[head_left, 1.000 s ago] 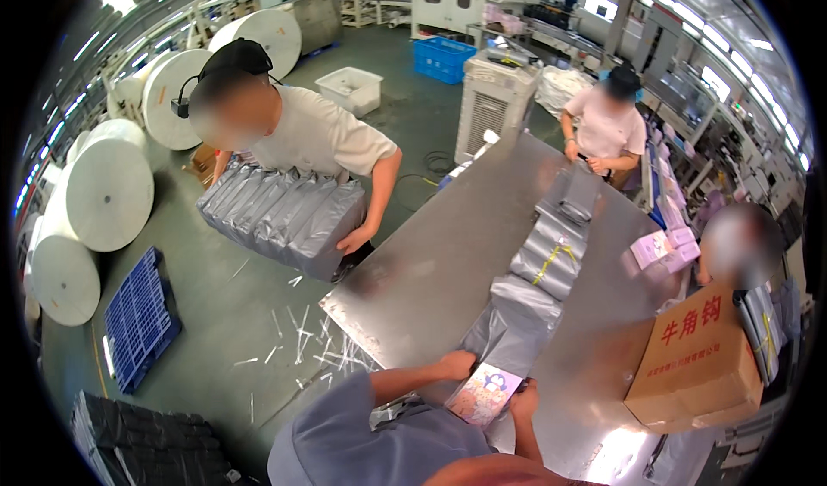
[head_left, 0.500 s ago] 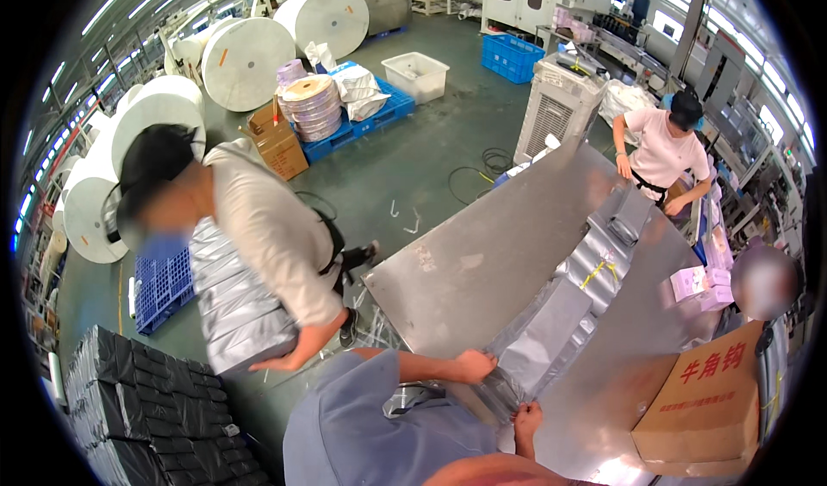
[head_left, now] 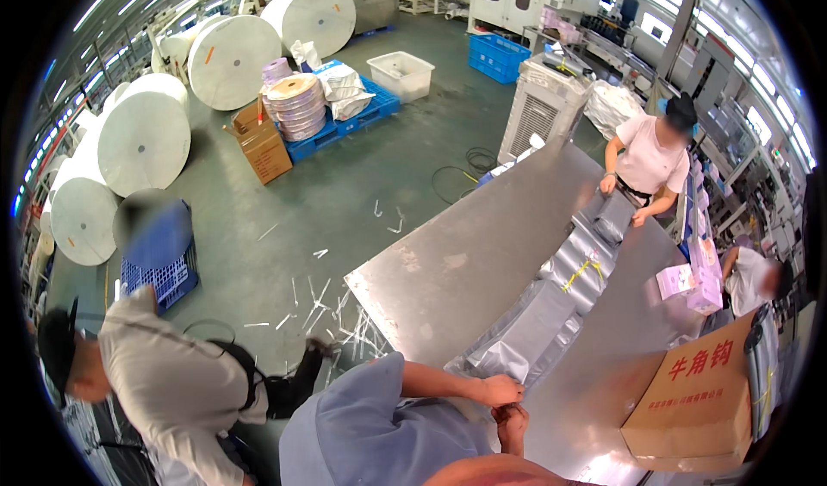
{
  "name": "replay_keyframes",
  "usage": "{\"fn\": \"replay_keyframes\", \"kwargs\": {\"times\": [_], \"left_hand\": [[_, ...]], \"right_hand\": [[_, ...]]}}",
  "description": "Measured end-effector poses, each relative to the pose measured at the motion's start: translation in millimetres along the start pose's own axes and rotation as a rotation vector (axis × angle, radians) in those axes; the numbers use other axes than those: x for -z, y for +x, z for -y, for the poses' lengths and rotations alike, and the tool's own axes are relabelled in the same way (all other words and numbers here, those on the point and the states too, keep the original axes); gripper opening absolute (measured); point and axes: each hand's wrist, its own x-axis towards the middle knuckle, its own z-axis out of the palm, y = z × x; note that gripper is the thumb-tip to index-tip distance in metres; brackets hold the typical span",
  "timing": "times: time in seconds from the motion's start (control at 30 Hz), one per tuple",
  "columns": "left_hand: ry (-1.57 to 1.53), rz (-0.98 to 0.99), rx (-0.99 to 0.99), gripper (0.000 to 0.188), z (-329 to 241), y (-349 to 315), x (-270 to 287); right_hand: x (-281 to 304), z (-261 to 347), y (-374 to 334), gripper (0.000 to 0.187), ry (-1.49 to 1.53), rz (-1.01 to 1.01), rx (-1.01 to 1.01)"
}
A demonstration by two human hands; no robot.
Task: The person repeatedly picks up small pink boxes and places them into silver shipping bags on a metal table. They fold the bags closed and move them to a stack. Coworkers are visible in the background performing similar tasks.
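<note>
A long row of silver plastic bags (head_left: 536,320) lies on the metal table (head_left: 431,271), with a thin yellow tie (head_left: 583,275) across its far part. At the row's near end, my left hand (head_left: 500,391) is closed, its fingertips pointing right. My right hand (head_left: 511,420) is closed just below it, so the two almost touch. What is pinched between the fingers is too small or hidden to make out. Bag film at the near end lies close to my left fingers.
Across the table a person in pink (head_left: 650,157) handles a silver bundle (head_left: 614,216). At left, another person (head_left: 172,374) bends low. A cardboard box (head_left: 689,400) stands at right by pink packages (head_left: 689,286). White scraps (head_left: 357,335) litter the floor beside the table.
My left hand has moved right and down to meet my right hand, which shifted slightly left. The person at left carried the silver stack away and bent down. The person across now grips a bundle.
</note>
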Motion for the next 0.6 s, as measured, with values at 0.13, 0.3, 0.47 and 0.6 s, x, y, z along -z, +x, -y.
{"fn": "replay_keyframes", "kwargs": {"times": [0.13,0.3,0.47,0.6], "left_hand": [[0.135,-0.031,-0.209,0.013,-1,-12,2],[0.084,0.098,-0.071,0.014,47,-158,33],[0.087,1.106,0.510,0.027,124,-361,75],[0.490,0.211,-0.017,0.044,88,-201,125]], "right_hand": [[-18,16,-12,0.020,-0.065,0.030,0.000],[13,5,-17,0.012,-0.270,-0.070,0.088],[-5,37,-15,0.073,-1.350,-0.067,0.696],[-4,48,-21,0.079,-1.876,0.112,0.730]]}}
